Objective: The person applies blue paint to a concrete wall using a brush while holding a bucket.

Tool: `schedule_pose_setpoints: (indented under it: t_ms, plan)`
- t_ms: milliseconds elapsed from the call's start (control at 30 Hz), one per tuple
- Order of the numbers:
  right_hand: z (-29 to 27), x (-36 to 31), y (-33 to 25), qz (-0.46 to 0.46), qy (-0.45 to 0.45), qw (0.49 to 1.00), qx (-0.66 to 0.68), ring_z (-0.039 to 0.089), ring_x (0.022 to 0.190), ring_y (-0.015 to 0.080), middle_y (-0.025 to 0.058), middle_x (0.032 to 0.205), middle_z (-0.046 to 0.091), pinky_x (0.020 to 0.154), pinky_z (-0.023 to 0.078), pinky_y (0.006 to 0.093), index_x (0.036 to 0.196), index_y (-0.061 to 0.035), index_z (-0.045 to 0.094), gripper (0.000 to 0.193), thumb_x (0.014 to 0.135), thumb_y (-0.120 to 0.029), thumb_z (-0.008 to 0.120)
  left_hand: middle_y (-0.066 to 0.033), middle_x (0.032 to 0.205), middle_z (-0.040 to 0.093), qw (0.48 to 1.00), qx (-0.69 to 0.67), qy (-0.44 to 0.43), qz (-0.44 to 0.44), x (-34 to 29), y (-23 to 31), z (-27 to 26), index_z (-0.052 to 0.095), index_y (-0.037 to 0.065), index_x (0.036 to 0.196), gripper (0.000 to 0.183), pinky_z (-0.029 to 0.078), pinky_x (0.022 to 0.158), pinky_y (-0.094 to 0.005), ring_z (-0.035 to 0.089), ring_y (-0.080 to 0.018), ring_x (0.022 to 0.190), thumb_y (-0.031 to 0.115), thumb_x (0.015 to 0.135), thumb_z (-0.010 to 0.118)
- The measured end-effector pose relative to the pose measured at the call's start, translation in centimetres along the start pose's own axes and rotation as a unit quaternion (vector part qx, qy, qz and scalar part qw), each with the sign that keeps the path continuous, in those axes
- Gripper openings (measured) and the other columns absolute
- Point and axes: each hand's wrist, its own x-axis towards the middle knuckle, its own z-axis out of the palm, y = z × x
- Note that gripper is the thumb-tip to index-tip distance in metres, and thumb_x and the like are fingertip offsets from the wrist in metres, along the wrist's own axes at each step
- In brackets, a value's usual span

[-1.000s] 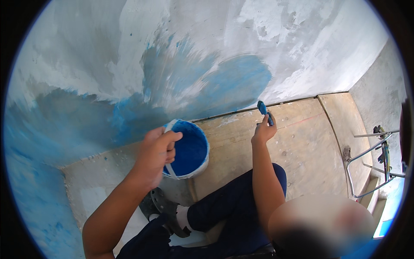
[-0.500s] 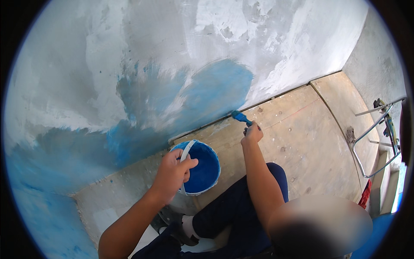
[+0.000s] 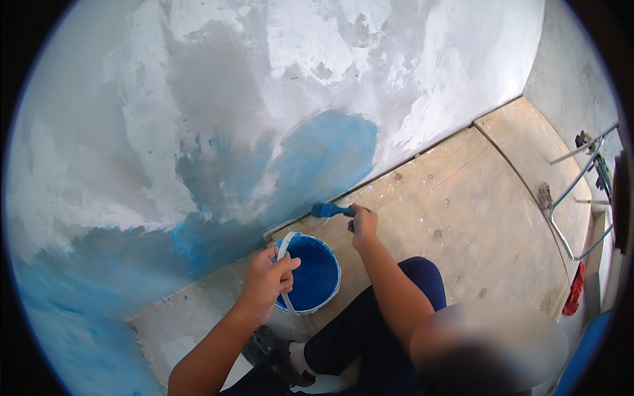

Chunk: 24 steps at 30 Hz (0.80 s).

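My left hand (image 3: 267, 280) is closed round the white handle (image 3: 285, 247) of a bucket (image 3: 316, 274) with blue paint inside and smears on its rim. In my right hand (image 3: 364, 226) is a paintbrush (image 3: 330, 210), its bristles and lower part coated in blue. The brush points left, low along the wall (image 3: 330, 155), just above the bucket; whether its bristles touch the wall I cannot tell. Blue paint covers the wall's lower left part and a rounded patch beside the brush, while grey and white plaster shows above.
Wooden boards (image 3: 456, 204) run along the wall's foot, with a gap between two of them. At the right stands a bent metal tube frame (image 3: 561, 224). A red cloth (image 3: 574, 290) lies below it. My bent knee (image 3: 422, 280) is close under my right forearm.
My right hand has moved the paintbrush left and down, nearer the bucket, and turned it to point left. The left hand still holds the bucket's handle.
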Motion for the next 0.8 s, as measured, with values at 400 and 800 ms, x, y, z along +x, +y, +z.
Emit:
schedule_pose_setpoints:
  t_ms: [400, 800]
  plan:
    - [-2.2, 2.2, -7.5, -0.043, 0.114, 0.964, 0.237, 0.049, 0.052, 0.0132, 0.0052, 0.081, 0.061, 0.048, 0.039, 0.0277, 0.109, -0.0038, 0.063, 0.021, 0.098, -0.021, 0.064, 0.0065, 0.063, 0.033, 0.997, 0.031, 0.051, 0.044, 0.8, -0.6, -0.1, 0.051, 0.009, 0.091, 0.015, 0.026, 0.054, -0.0268, 0.032, -0.0054, 0.053, 0.014, 0.095, 0.065]
    - [-1.2, -3.5, -12.0, -0.138, -0.038, 0.911, 0.386, 0.047, 0.058, 0.0094, 0.0011, 0.084, 0.059, 0.051, 0.036, 0.0272, 0.101, -0.0068, 0.062, 0.013, 0.093, -0.015, 0.069, 0.0068, 0.063, 0.037, 0.979, 0.121, 0.165, 0.017, -3.2, 1.6, -1.0, 0.054, 0.009, 0.086, 0.012, 0.021, 0.051, -0.0253, 0.03, -0.004, 0.051, 0.007, 0.092, 0.064]
